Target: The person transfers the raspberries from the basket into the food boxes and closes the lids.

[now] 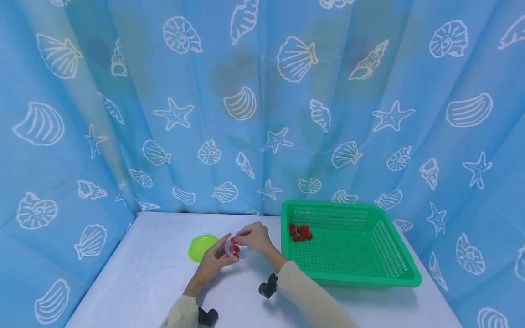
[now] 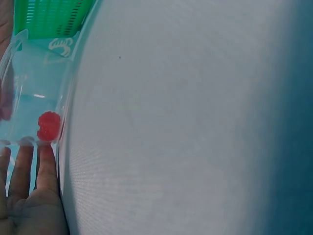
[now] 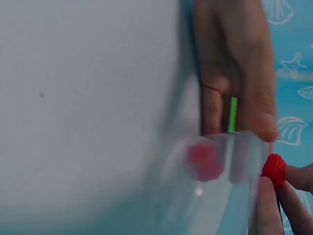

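Observation:
My left hand (image 1: 213, 262) grips a clear plastic container (image 2: 32, 83) above the table, thumb on one side and fingers on the other. Red raspberries (image 1: 236, 249) show through its wall, and one raspberry (image 2: 49, 126) rests against the side near the fingertips. Between thumb and fingers, my right hand (image 1: 255, 238) pinches another red raspberry (image 3: 275, 169) at the container's rim. The bumpy surface of that berry is plain in the right wrist view.
A green perforated basket (image 1: 348, 204) stands at the right, with several red raspberries (image 1: 301, 233) in its back left corner. Behind the left hand lies a lime-green dish-like piece (image 1: 201, 246). A blue shell-patterned curtain (image 1: 262, 114) rises behind the white table (image 1: 135, 273).

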Motion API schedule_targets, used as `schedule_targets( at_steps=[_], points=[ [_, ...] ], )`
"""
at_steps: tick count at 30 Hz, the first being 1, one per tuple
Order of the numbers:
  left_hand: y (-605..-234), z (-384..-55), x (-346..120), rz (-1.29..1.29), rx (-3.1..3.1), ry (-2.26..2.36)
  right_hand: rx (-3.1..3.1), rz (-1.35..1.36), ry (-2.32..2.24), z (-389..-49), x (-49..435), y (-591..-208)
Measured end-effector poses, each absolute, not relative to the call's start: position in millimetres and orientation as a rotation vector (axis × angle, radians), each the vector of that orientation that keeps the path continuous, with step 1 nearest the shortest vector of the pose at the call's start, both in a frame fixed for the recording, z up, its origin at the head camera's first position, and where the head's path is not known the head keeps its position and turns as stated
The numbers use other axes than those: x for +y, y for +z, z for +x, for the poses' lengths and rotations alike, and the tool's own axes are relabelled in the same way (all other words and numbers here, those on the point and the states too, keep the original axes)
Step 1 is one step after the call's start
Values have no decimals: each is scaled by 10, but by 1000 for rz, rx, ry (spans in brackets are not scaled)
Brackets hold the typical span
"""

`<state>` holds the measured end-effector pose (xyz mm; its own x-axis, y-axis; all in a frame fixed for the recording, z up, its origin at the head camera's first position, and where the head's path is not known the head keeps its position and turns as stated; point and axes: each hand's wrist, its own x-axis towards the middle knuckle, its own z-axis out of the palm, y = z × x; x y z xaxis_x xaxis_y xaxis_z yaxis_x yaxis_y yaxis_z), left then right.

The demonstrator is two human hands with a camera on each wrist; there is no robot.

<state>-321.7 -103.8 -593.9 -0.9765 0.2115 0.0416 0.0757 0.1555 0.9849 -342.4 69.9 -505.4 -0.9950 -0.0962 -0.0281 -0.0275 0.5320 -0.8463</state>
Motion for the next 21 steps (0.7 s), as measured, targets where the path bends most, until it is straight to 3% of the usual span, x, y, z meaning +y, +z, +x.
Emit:
schedule_targets(
  at_steps=[21],
  points=[
    [-5952, -3246, -1062, 367, 2248, 1998, 2815, -152, -1129, -3382, 531, -5239]
  ],
)
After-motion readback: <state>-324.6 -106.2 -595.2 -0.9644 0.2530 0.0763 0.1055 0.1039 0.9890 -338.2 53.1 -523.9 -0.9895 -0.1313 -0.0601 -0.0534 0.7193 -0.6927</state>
